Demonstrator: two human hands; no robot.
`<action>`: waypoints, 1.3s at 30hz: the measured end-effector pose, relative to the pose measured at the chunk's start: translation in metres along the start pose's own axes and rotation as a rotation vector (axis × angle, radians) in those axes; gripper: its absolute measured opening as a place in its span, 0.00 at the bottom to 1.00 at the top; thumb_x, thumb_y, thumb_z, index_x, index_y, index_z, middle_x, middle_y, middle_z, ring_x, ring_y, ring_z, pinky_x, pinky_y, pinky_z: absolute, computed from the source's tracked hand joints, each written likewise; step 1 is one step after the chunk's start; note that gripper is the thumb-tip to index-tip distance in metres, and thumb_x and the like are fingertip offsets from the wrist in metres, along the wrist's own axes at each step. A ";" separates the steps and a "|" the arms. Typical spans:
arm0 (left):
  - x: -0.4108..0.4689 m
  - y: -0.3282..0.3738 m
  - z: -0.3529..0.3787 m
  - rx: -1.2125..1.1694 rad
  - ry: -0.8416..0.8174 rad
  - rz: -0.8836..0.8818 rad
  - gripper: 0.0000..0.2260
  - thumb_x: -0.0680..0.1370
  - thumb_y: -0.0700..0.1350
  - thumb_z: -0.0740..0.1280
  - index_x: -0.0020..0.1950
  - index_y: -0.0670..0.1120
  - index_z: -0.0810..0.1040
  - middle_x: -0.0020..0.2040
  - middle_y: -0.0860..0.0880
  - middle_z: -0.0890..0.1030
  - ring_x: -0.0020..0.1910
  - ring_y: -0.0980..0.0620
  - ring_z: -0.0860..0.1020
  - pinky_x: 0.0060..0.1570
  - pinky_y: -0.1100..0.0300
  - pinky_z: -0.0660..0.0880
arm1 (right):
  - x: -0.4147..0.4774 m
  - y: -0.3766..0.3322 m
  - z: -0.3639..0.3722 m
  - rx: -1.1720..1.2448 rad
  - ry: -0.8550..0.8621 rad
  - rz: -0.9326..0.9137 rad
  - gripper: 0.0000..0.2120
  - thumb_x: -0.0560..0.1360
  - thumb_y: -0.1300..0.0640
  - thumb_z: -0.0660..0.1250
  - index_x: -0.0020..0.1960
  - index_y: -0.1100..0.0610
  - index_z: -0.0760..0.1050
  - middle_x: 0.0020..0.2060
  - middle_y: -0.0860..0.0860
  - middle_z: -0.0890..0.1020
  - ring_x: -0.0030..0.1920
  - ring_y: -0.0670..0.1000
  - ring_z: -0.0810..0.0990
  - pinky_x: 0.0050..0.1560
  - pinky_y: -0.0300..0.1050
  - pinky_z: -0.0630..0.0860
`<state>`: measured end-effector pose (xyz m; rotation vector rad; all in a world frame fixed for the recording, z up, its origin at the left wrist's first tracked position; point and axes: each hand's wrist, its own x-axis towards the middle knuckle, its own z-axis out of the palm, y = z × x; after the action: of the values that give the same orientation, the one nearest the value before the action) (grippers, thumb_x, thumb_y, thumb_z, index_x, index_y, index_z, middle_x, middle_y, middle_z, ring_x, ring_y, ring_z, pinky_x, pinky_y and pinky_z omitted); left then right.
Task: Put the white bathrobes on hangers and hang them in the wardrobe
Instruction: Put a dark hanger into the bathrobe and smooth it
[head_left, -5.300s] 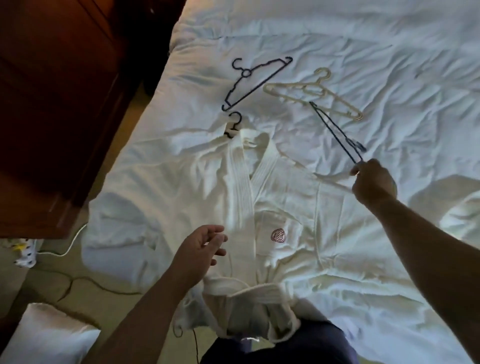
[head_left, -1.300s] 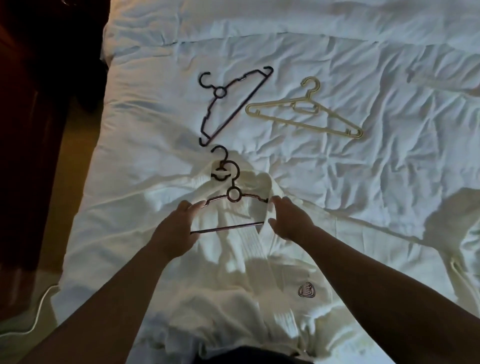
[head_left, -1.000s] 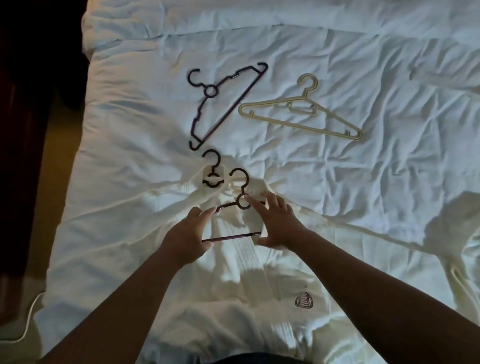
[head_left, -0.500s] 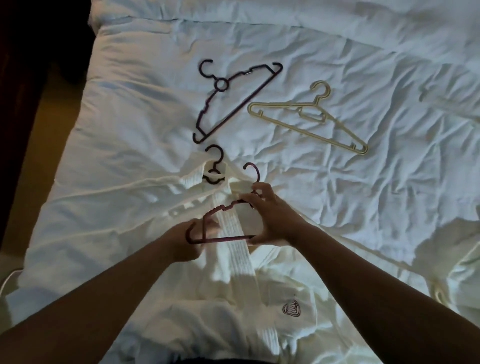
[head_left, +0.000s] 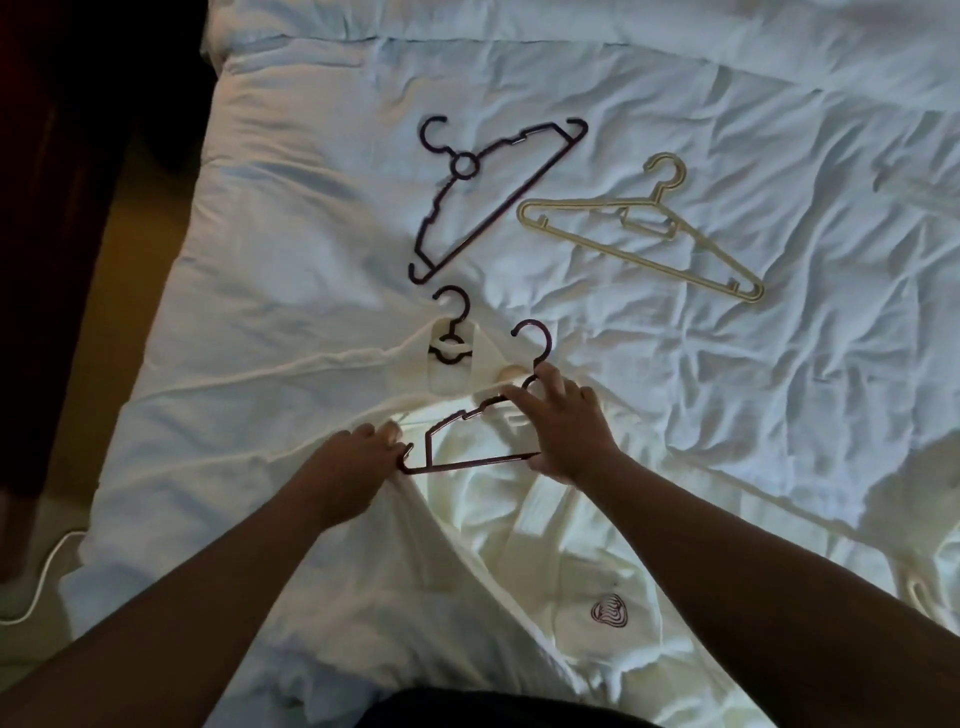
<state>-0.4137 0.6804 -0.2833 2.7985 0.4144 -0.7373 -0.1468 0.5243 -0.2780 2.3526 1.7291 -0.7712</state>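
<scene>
A white bathrobe (head_left: 467, 561) lies spread on the bed, its collar towards the pillows and a dark logo (head_left: 607, 614) on its chest. A dark hanger (head_left: 470, 439) lies at the robe's neck. My right hand (head_left: 563, 423) grips the hanger near its hook. My left hand (head_left: 348, 462) holds the robe's left front edge, lifted at the hanger's left tip. Another hanger's dark hook (head_left: 453, 325) sticks out of the collar just left of it. A second bathrobe (head_left: 930, 525) lies bunched at the right edge.
Two spare hangers lie further up the bed: a dark one (head_left: 485, 200) and a cream one (head_left: 641, 234). The bed's left edge (head_left: 171, 332) drops to a dim floor with a white cable (head_left: 44, 577). Dark wooden furniture (head_left: 47, 182) stands at far left.
My right hand carried the dark hanger from the right of the bed to the robe's collar. Both hands then worked its left end into the robe's opening as my left hand lifted the fabric.
</scene>
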 end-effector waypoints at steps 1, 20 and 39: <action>-0.004 -0.008 -0.001 -0.005 -0.009 0.032 0.17 0.71 0.36 0.67 0.58 0.49 0.77 0.61 0.46 0.76 0.49 0.45 0.78 0.41 0.52 0.77 | 0.000 -0.003 0.006 -0.028 0.023 0.020 0.49 0.57 0.51 0.80 0.74 0.41 0.63 0.72 0.58 0.62 0.66 0.60 0.71 0.60 0.55 0.71; 0.064 0.060 -0.034 -0.614 0.117 0.052 0.09 0.72 0.41 0.64 0.51 0.46 0.76 0.53 0.49 0.76 0.48 0.49 0.76 0.46 0.50 0.78 | -0.053 -0.022 0.054 -0.093 -0.078 -0.082 0.51 0.58 0.40 0.79 0.76 0.49 0.65 0.67 0.58 0.70 0.61 0.60 0.76 0.62 0.62 0.71; 0.051 0.074 -0.025 -0.586 0.023 -0.062 0.16 0.78 0.43 0.61 0.66 0.45 0.75 0.74 0.48 0.67 0.70 0.49 0.69 0.64 0.53 0.72 | -0.042 -0.018 0.062 -0.077 -0.102 -0.337 0.46 0.59 0.44 0.78 0.73 0.55 0.66 0.67 0.61 0.72 0.56 0.59 0.77 0.57 0.52 0.77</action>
<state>-0.3358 0.6286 -0.2775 2.2516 0.6092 -0.4920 -0.1930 0.4709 -0.3084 1.9605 2.0971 -0.8354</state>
